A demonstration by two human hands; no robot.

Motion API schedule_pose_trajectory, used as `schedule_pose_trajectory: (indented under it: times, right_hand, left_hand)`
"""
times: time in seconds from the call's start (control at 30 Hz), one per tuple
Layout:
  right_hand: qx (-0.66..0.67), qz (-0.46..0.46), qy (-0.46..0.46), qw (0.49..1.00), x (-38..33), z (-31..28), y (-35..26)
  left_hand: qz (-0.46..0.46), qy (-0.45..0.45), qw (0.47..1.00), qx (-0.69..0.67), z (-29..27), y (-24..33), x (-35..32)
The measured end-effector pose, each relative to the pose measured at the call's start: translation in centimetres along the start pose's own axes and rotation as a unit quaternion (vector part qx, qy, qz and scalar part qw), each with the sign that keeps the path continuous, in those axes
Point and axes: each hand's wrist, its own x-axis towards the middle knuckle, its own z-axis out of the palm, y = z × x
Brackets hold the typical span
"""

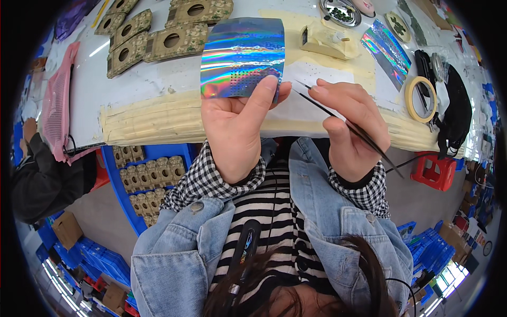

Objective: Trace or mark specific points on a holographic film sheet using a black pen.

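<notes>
My left hand point(232, 129) is closed on a shiny holographic sheet point(243, 45), thumb on its front and fingers behind. Rows of tiny dark marks cover the sheet's lower right part. In my right hand point(356, 113) I grip slim black tweezers point(321, 106), whose fine tip points left toward the sheet's lower right edge, apart from it. Beyond my hands, a pale block-shaped piece point(322, 45) rests on yellowish paper. Several camouflage-patterned parts point(168, 41) with round holes lie at the far left.
Yellow tape pads the table's front edge point(158, 127). On the right are a tape roll point(411, 100), another holographic sheet point(388, 53) and a round dish point(340, 11) of small green pieces. A blue tray point(120, 182) of camouflage parts sits below. Someone's dark sleeve point(50, 174) shows at left.
</notes>
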Motion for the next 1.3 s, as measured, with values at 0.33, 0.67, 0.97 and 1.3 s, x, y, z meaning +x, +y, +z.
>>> schedule_pose_trajectory:
  times: [0.33,0.67,0.97,1.3]
  right_hand:
    - [0.118,0.121,0.027,0.985,-0.3,0.3,-0.1]
    - [0.360,0.316,0.086,0.873,-0.4,1.4,-0.5]
    - [0.420,0.330,0.082,0.841,-0.6,1.7,0.1]
    - [0.461,0.346,0.078,0.814,-0.7,1.7,0.5]
  left_hand:
    - [0.028,-0.015,0.999,0.029,0.1,0.3,0.0]
    - [0.028,-0.040,0.997,0.060,-0.4,0.1,-0.1]
    - [0.023,-0.039,0.997,0.063,-0.3,0.2,-0.2]
    - [0.034,-0.051,0.996,0.057,-0.5,-0.1,-0.2]
